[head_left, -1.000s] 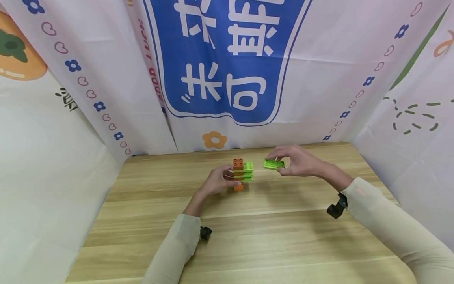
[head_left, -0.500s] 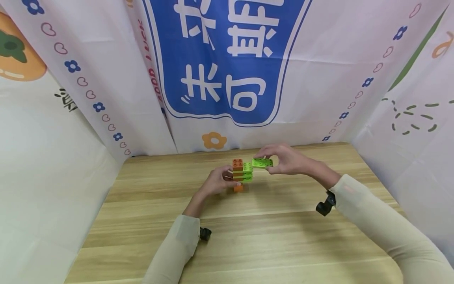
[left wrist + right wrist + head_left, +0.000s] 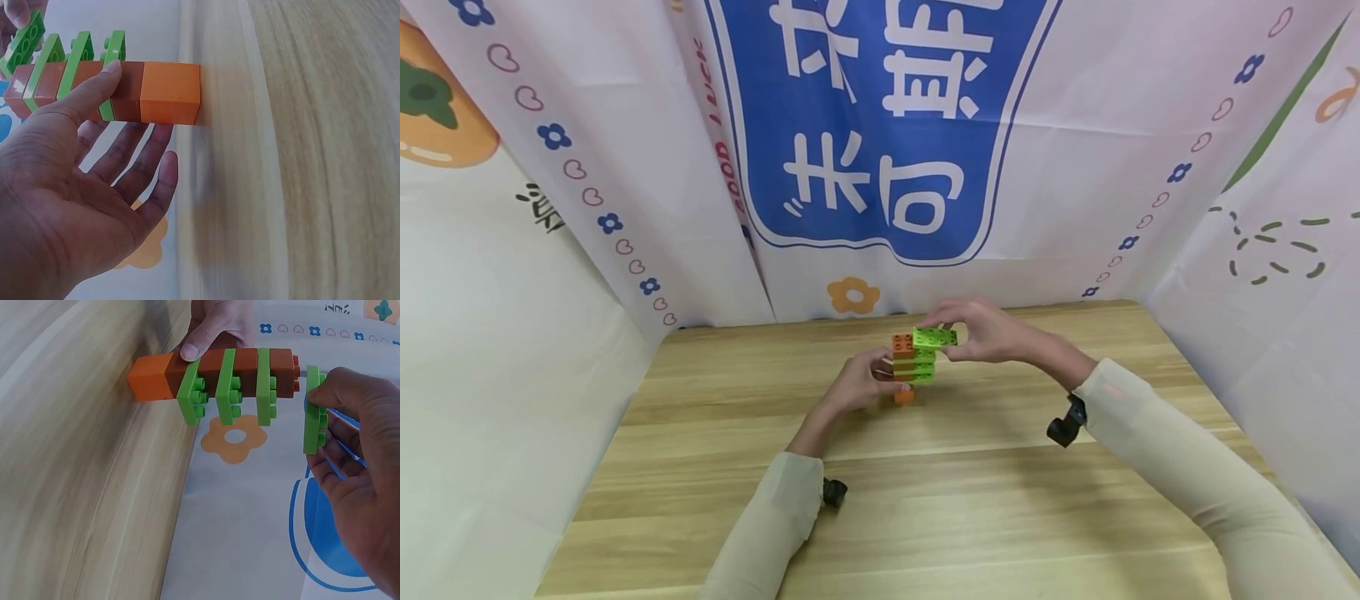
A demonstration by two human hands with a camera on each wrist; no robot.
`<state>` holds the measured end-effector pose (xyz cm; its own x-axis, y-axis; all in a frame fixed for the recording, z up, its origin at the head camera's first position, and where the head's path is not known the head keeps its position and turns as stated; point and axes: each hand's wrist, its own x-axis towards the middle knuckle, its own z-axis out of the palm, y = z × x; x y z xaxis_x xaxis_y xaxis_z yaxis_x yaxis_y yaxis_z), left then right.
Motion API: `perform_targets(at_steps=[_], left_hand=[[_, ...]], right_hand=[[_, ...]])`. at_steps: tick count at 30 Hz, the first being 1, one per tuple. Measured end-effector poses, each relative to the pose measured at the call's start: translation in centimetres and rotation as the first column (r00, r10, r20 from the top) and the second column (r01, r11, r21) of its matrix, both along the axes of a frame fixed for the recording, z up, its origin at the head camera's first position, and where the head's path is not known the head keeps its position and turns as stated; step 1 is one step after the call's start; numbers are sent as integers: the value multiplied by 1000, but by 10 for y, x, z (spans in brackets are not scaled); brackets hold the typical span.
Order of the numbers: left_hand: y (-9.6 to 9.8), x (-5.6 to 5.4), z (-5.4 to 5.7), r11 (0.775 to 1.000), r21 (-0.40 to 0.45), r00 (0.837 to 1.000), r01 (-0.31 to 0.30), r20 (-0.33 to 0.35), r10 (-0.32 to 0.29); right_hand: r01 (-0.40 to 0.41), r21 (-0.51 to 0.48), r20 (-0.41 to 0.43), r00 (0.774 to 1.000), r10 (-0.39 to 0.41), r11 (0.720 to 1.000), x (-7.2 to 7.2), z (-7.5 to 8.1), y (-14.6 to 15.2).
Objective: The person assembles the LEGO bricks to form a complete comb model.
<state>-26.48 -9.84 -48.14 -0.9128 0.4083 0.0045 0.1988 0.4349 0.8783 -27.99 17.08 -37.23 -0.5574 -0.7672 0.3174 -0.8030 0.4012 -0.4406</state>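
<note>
A tower of building blocks [image 3: 903, 353] stands upright on the table, with an orange block [image 3: 152, 377] at its foot. Above that, brown blocks alternate with thin green bricks, which jut out to one side. My left hand [image 3: 87, 181] holds the tower at its middle, thumb on one side and fingers on the other. My right hand [image 3: 988, 332] pinches another flat green brick [image 3: 312, 412] by its end. In the right wrist view this brick is just off the studs of the top brown block [image 3: 284, 373], with a narrow gap between them.
The wooden table [image 3: 925, 508] meets a printed cloth backdrop [image 3: 1030, 225] close behind the tower. Cloth also hangs along the left and right sides. A small black camera [image 3: 1063, 427] sits at the right wrist.
My right hand has moved left with the green brick, from beside the tower to over its top. My left hand has stayed in place on the tower.
</note>
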Motion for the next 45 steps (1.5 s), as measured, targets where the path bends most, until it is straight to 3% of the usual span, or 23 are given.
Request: perform_targets(at_steps=[25,45], left_hand=[[0,-2,0,1000,2,1000,15,6,-15],[0,1,3,999,-35,1000,7,-20,-8]], right_hand=[[-35,55,45,998,33,998,-8,3,-30],[-43,77,21,999,41,996,-6,12,-38]])
